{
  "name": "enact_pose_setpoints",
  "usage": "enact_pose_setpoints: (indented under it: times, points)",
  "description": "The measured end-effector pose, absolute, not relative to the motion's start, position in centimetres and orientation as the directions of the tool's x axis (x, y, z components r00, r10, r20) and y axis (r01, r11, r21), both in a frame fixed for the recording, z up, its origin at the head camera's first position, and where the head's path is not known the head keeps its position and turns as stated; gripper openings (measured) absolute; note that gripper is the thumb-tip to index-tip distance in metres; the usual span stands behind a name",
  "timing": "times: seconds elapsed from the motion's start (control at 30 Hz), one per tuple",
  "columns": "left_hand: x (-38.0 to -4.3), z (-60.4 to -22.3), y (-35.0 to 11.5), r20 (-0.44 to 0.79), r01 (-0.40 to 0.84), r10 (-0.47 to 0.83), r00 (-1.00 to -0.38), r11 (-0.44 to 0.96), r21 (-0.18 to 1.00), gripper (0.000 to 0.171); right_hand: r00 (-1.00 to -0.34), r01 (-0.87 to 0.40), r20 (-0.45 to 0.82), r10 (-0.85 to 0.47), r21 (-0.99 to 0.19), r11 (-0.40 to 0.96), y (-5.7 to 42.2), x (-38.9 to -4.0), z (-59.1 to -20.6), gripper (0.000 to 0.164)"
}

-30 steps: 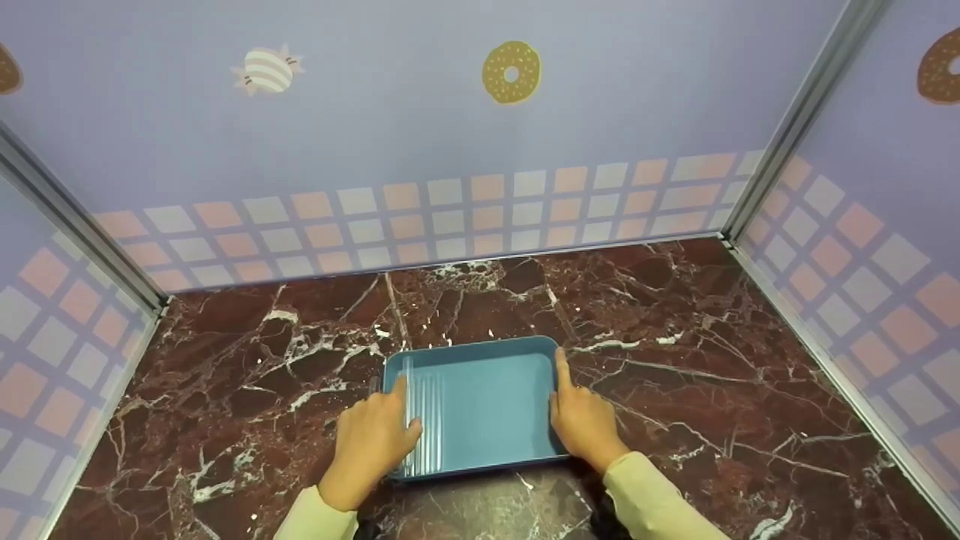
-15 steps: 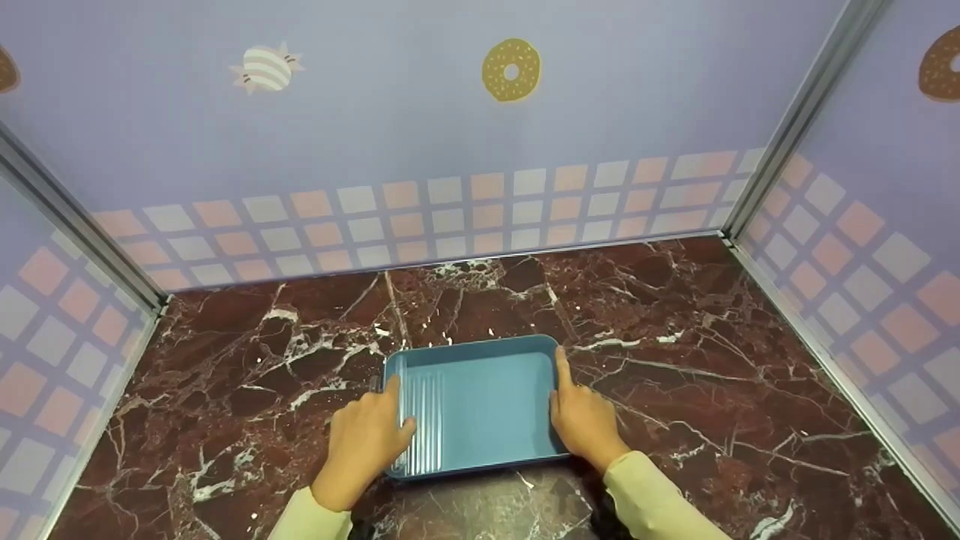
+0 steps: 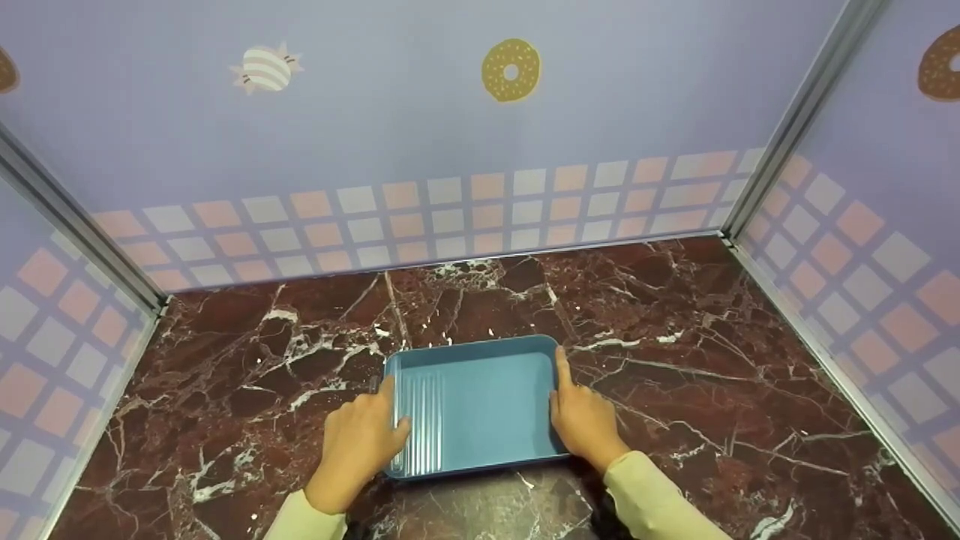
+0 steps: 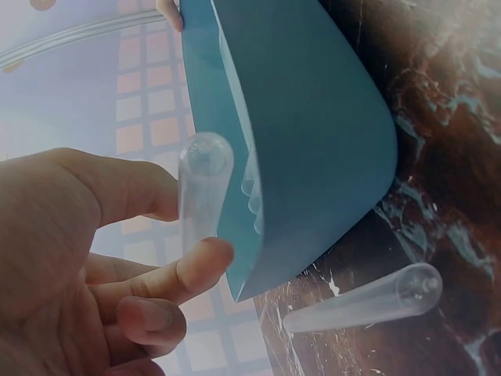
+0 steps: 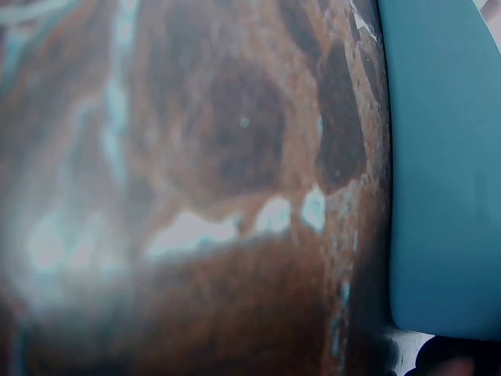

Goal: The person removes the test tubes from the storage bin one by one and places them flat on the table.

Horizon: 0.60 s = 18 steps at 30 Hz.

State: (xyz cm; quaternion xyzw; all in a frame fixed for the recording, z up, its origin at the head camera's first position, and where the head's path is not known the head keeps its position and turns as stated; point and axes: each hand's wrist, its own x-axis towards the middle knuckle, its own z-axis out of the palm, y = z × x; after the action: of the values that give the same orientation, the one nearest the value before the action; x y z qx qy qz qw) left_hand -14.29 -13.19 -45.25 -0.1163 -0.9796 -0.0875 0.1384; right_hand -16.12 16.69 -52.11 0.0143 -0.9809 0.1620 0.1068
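Note:
A blue rectangular tray (image 3: 495, 412) lies on the marbled tabletop, with several clear tubes (image 3: 429, 424) side by side along its left part. My left hand (image 3: 360, 435) is at the tray's left rim. In the left wrist view it pinches a clear round-ended tube (image 4: 202, 188) between thumb and finger, close beside the tray wall (image 4: 313, 125). Another clear tube (image 4: 364, 298) lies on the table outside the tray, below that hand. On the opposite side, my right hand (image 3: 589, 420) grips the tray's right edge, index finger straight along the rim and thumb at the inner side.
Dark red marbled tabletop (image 3: 720, 390) surrounds the tray. Lilac panels (image 3: 390, 112) with checked borders close off the back, left and right, joined by metal corner posts (image 3: 795, 120).
My left hand has shifted a little to the left with the tube, from over the tray's left part to its left rim. The right hand and the tray have stayed put.

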Motion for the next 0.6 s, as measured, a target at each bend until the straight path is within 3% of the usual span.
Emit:
enact_pose_setpoints:
  times: [0.6]
  points:
    - [-14.24,-45.27,-14.11,0.221,0.202,0.164,-0.961,0.966,0.160,0.047,-0.976,-0.070,0.219,0.000,-0.311,0.948,16.66,-15.99,-51.97,0.064]
